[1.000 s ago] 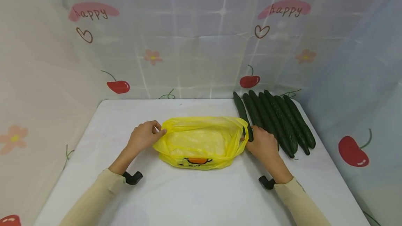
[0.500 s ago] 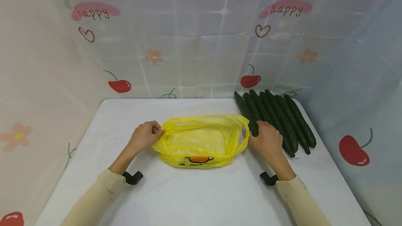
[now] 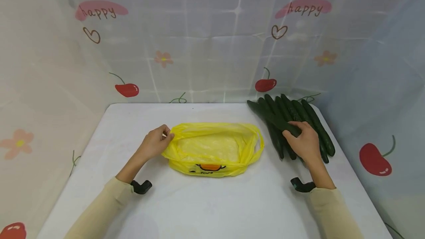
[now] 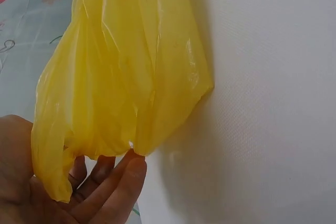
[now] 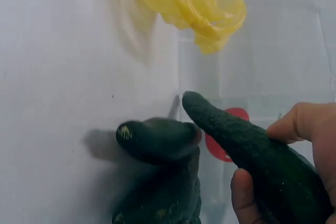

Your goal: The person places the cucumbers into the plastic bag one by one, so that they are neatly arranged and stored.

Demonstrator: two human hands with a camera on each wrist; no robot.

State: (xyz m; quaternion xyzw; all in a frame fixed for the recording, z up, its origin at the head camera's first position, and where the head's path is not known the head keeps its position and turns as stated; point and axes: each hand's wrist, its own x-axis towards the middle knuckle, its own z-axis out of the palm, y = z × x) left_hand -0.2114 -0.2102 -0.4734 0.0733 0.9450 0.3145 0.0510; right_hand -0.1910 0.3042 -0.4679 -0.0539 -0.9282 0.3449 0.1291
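A yellow plastic bag (image 3: 209, 149) lies in the middle of the white table with its mouth spread. My left hand (image 3: 155, 142) pinches the bag's left end; close up in the left wrist view, thumb and fingers are around the thin plastic (image 4: 126, 66). On the right, my right hand (image 3: 306, 142) grips one end of a dark green cucumber (image 3: 275, 119), which slants over the row of other cucumbers (image 3: 319, 126). In the right wrist view, the held cucumber (image 5: 247, 142) points its narrow tip toward the bag, above the ends of the lying ones (image 5: 157, 140).
The white table (image 3: 206, 209) meets a printed curtain (image 3: 206, 58) at its back edge, and more curtain hangs at both sides. Several cucumbers lie side by side at the table's back right corner. The bag's right handle loop (image 3: 259, 145) stands up loosely.
My right hand has left the bag's right handle, moved right and taken up a cucumber, now lying slantwise over the others. The left hand stays at the bag's left end.
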